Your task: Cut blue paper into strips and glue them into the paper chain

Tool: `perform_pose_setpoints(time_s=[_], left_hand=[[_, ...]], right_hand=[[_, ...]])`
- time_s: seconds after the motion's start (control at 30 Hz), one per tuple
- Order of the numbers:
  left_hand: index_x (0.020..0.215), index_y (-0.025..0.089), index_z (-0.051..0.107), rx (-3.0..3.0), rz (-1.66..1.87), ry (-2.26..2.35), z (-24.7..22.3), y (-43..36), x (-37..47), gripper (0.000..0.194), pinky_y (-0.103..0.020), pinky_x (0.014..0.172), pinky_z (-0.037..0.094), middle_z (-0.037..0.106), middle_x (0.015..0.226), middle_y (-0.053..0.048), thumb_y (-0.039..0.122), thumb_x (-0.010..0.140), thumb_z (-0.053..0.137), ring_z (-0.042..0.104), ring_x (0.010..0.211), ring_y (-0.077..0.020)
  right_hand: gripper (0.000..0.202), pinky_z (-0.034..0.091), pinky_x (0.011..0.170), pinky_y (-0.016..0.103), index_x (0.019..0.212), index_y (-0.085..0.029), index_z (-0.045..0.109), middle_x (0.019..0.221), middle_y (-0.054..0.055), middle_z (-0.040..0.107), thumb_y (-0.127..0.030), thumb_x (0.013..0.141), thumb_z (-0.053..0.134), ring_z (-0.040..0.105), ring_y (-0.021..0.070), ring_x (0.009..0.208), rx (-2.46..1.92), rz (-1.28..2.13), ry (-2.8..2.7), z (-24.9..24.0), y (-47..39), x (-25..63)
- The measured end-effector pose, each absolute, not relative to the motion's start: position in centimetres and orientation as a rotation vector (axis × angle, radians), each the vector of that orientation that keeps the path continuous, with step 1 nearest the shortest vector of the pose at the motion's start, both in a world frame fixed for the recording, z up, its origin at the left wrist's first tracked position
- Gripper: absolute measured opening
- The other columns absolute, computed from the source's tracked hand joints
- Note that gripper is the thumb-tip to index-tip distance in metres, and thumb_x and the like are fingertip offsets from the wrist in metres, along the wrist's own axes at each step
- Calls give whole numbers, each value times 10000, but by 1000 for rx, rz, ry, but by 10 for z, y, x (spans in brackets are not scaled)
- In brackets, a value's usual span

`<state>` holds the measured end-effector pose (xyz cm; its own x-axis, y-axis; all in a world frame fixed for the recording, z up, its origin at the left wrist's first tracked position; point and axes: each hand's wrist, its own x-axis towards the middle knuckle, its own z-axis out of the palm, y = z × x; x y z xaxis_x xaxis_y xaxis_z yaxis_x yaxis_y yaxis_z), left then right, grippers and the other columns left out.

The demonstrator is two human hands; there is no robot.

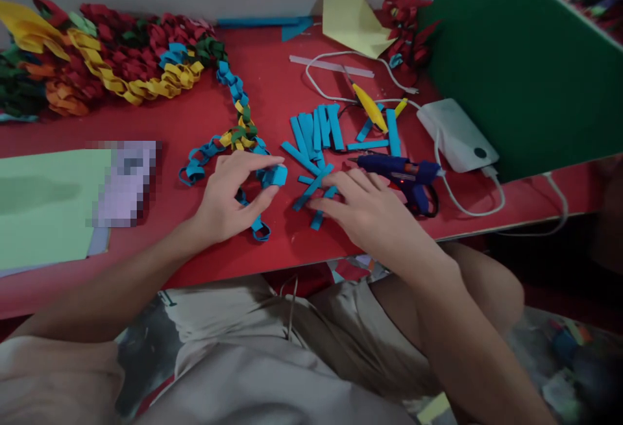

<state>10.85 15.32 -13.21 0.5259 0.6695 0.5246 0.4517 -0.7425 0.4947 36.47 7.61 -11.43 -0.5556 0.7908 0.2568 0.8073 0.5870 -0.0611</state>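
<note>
My left hand is closed, with a blue paper loop held between thumb and fingertips. That loop is by the end of a paper chain of blue, yellow and green links, which lies on the red table beneath and behind the hand. My right hand rests low over loose blue paper strips, its thumb and forefinger apart beside them. More blue strips lie in a row just behind. Close to the right fingers is a dark blue glue gun, lying on its side.
A heap of colourful paper chains fills the back left. A white power bank with cables leans by a green board at right. A yellow pointed tool lies behind the strips. Green paper sheets cover the left of the red table.
</note>
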Motion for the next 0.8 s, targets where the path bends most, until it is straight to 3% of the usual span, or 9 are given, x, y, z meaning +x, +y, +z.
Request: perform_pose_setpoints(time_s=[0.17, 0.3, 0.37, 0.53, 0.8], left_hand=[[1221, 242, 664, 2510, 1041, 915, -133, 154, 109, 271, -405, 941, 455, 749, 1132, -57, 292, 956, 631, 680, 1041, -232], [1295, 262, 654, 2593, 936, 882, -130, 150, 109, 417, -440, 965, 423, 717, 1236, -82, 475, 938, 668, 641, 1113, -266], [1278, 263, 670, 2560, 997, 809, -127, 144, 112, 478, -435, 940, 444, 728, 1190, -85, 568, 909, 684, 649, 1069, -258], [963, 246, 743, 2233, 1178, 730, -120, 133, 120, 80, -326, 754, 530, 758, 865, -17, 315, 944, 706, 688, 810, -165], [949, 234, 782, 2134, 1049, 841, -120, 134, 117, 93, -285, 704, 561, 773, 822, -3, 294, 932, 714, 699, 748, -146]], right_hand=[[206, 395, 907, 432, 990, -217, 678, 1253, 97, 656, -84, 985, 521, 561, 271, 1124, -1312, -118, -2580, -125, 84, 361], [129, 395, 851, 382, 931, -230, 667, 954, 12, 758, -214, 1021, 576, 645, 189, 931, -1236, 55, -2228, -114, 85, 355], [100, 417, 824, 364, 912, -234, 672, 890, -4, 763, -264, 1000, 635, 661, 173, 865, -1226, 148, -2029, -110, 84, 346], [87, 515, 809, 307, 956, -223, 682, 919, -3, 760, -163, 979, 624, 688, 151, 863, -1081, 386, -1888, -110, 84, 327], [228, 560, 852, 333, 1061, -254, 723, 1024, 29, 766, -160, 1004, 524, 714, 183, 953, -1179, 404, -1933, -100, 85, 342]])
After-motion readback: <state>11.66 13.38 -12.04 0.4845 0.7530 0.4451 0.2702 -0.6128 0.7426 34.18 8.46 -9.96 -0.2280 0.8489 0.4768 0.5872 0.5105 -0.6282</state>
